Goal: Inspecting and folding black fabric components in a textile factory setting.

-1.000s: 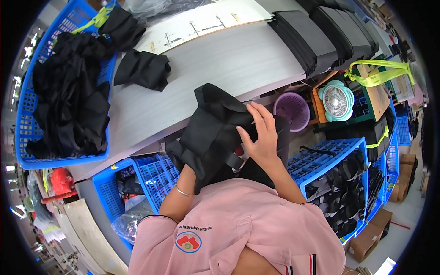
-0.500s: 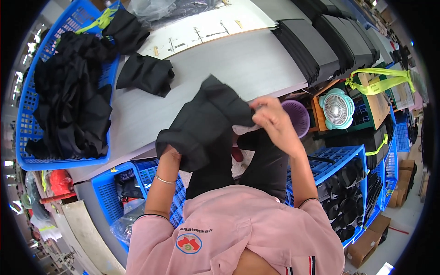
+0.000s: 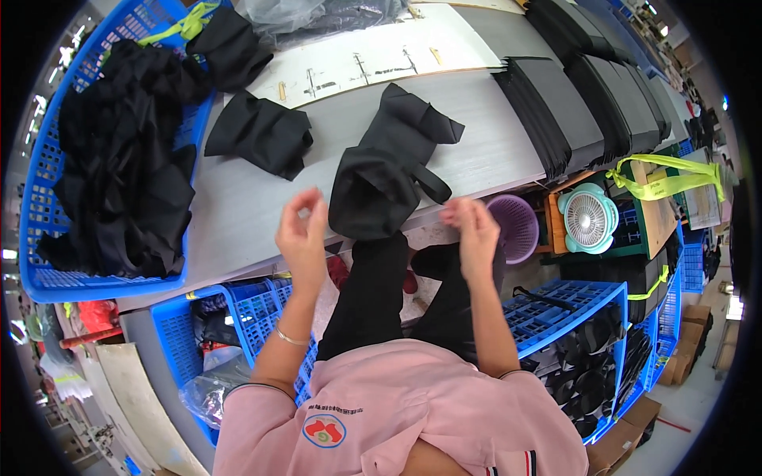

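A crumpled black fabric piece (image 3: 393,170) lies on the grey table (image 3: 246,202) just ahead of me, its near end hanging over the table's front edge. My left hand (image 3: 302,230) hovers to its left, fingers loosely curled and holding nothing. My right hand (image 3: 472,230) hovers at its lower right, fingers apart and empty. Neither hand touches the fabric. A second folded black piece (image 3: 262,135) rests on the table to the left.
A blue crate (image 3: 48,214) heaped with black fabric stands at the left. Stacks of flat black pieces (image 3: 579,103) line the table's right end. Below it are a purple basket (image 3: 516,226), a small fan (image 3: 587,218) and blue crates (image 3: 556,305). A white sheet (image 3: 357,55) lies at the back.
Both hands held the black fabric up in front of me. It now lies on the table and both hands have let go and drawn back.
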